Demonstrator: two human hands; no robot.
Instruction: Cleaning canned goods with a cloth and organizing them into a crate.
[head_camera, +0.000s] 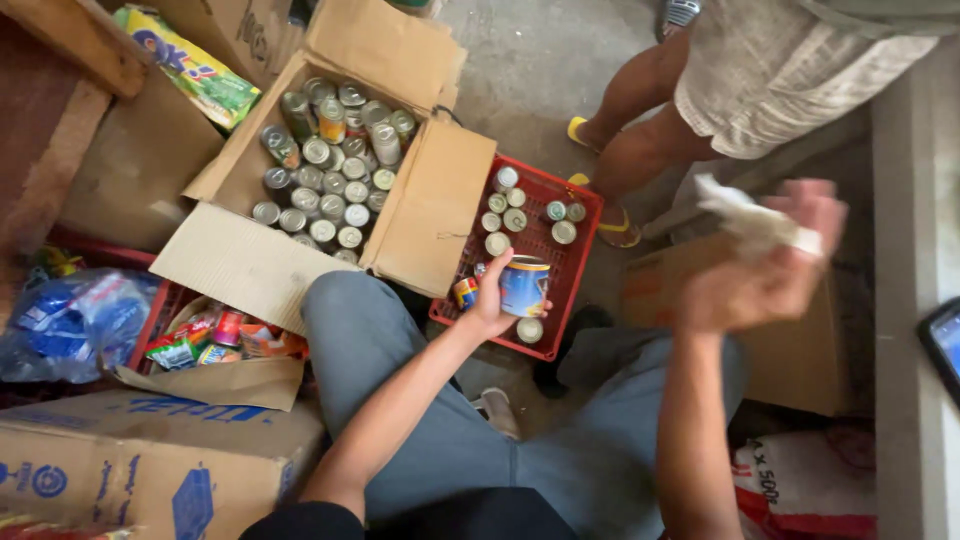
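- The left hand (492, 298) is curled around a blue-labelled tin can (524, 286), fingers wrapped behind it and the thumb across its near side, holding it upright.
- Directly beneath and beyond that hand sits a red plastic crate (578, 262); a scatter of small cans (510, 215) stands in it, and one more can (529, 330) rests just below the held one.
- Just left of the hand, a smaller colourful can (465, 292) stands near the crate's edge.
- Further left and beyond the hand, an open cardboard box (430, 205) is packed with upright cans (330, 165).
- The right hand (765, 265) is raised, well apart to the right of the held can, loosely closed on a crumpled pale cloth (755, 222); it is blurred, so the exact grip cannot be told.
- Beyond the right hand stand another person's bare legs (640, 130) in yellow sandals (618, 230).
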